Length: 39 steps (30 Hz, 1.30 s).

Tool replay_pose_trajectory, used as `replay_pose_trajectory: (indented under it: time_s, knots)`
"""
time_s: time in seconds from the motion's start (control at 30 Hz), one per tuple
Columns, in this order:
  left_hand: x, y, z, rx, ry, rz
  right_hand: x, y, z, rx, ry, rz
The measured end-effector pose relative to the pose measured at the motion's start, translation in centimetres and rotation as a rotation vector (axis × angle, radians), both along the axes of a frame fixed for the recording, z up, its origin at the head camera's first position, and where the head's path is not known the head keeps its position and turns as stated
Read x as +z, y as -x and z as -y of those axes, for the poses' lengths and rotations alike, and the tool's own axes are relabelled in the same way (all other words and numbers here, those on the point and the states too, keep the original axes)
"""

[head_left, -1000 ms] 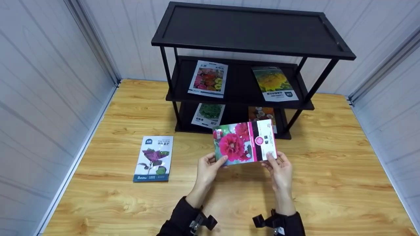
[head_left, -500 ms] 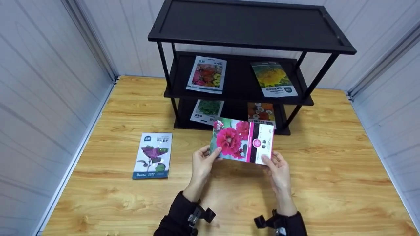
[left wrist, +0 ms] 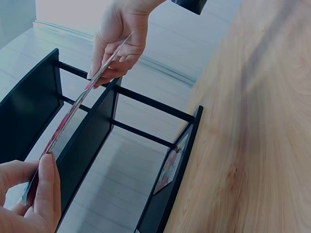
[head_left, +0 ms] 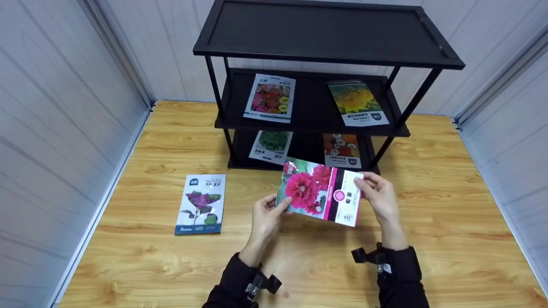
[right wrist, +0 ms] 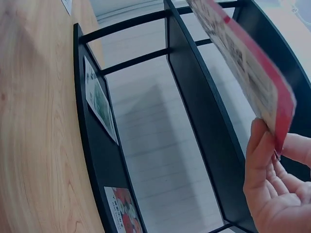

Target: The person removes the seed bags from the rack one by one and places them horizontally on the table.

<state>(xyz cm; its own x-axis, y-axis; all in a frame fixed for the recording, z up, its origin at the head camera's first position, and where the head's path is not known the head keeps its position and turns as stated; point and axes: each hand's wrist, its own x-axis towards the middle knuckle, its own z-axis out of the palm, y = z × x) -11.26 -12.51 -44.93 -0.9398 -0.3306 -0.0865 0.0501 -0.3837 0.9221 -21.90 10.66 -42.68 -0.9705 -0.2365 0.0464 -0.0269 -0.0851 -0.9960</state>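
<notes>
A seed packet with pink flowers [head_left: 305, 188] is held up in front of the shelf, its picture side facing the head camera. My left hand [head_left: 266, 216] pinches its lower left edge, thumb on the front. At its white right end, my right hand [head_left: 381, 196] pinches the upper corner between thumb and fingers. The left wrist view shows the packet [left wrist: 73, 109] nearly edge-on between both hands. In the right wrist view its printed back shows above the right hand [right wrist: 277, 179]. A purple-flower packet [head_left: 199, 204] lies on the table to the left.
Behind stands a black three-tier shelf [head_left: 329, 32]. Its middle tier bears a mixed-flower packet [head_left: 270, 98] and a yellow-flower packet [head_left: 358, 102]. On the bottom tier lie a green-leaf packet [head_left: 270, 145] and an orange-and-white-flower packet [head_left: 341, 149]. White panel walls [head_left: 60, 128] enclose the wooden table [head_left: 141, 269].
My right hand has shifted up and right, from the packet's lower edge to its upper right corner. The packet has turned, its right end now lower. My left hand keeps its pinch.
</notes>
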Motion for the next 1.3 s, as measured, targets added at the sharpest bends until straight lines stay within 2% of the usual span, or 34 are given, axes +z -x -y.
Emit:
replay_pose_trajectory:
  time_s: [0.03,0.07,0.1,0.17,0.2,0.27,0.3,0.33,0.4,0.43,0.47,0.53,0.57,0.67,0.8,0.83,0.9,1.03,1.07,1.3]
  knots:
    - [0.0,0.0,0.1,-0.001,0.001,0.001,0.4,-0.3,0.1,0.009,0.010,-0.005]
    - [0.0,0.0,0.1,-0.002,0.001,0.006,-0.1,-0.2,-0.1,0.030,0.046,-0.008]
    - [-1.6,0.6,0.3,-0.004,0.006,-0.022,-0.4,-0.3,-0.2,0.036,0.061,0.003]
    - [-1.5,0.7,0.6,-0.001,0.029,-0.030,-2.8,0.4,-1.0,0.074,0.103,-0.006]
    - [-1.5,0.7,0.8,0.001,0.042,-0.033,-3.3,0.3,-1.2,0.103,0.153,-0.001]
    - [-1.4,0.9,1.2,0.013,0.062,-0.019,-6.0,1.0,-1.9,0.118,0.202,0.013]
    - [-1.4,1.0,1.3,0.022,0.071,-0.010,-7.0,1.1,-1.9,0.099,0.192,0.021]
    - [0.4,0.5,1.3,0.033,0.070,0.026,-7.5,1.1,-2.0,0.104,0.217,0.030]
    - [0.5,0.6,1.2,0.053,0.051,0.044,-9.2,1.0,-1.9,0.053,0.196,0.051]
    - [0.5,0.6,1.0,0.061,0.040,0.048,-10.9,1.5,-2.2,0.018,0.176,0.055]
    - [0.6,0.5,0.6,0.062,0.027,0.046,-11.8,1.6,-2.3,-0.002,0.184,0.056]
    - [0.5,0.3,-0.3,0.046,0.020,0.039,-12.4,1.2,-2.0,-0.048,0.220,0.075]
    - [0.4,0.2,-0.8,0.027,0.017,0.037,-13.5,1.4,-2.0,-0.074,0.235,0.070]
    - [0.1,-0.3,-2.3,-0.052,-0.016,0.043,-13.8,0.9,-1.4,-0.119,0.316,0.067]
    - [-0.1,-0.7,-3.8,-0.130,-0.085,0.041,-13.9,0.6,-0.7,-0.173,0.359,0.048]
    - [-0.1,-0.7,-4.1,-0.137,-0.096,0.037,-12.3,-0.2,-0.2,-0.165,0.396,0.047]
    - [-0.2,-0.8,-4.4,-0.138,-0.092,0.029,-12.3,-0.4,0.1,-0.183,0.416,0.047]
    - [-0.4,-0.7,-4.8,-0.092,-0.091,0.031,-12.3,-0.9,0.6,-0.205,0.427,0.056]
    - [-0.4,-0.7,-4.8,-0.072,-0.093,0.034,-13.9,-0.3,0.3,-0.227,0.398,0.059]
    - [-0.6,-0.4,-4.3,0.080,-0.081,0.084,-13.4,-1.4,0.8,-0.209,0.401,0.100]
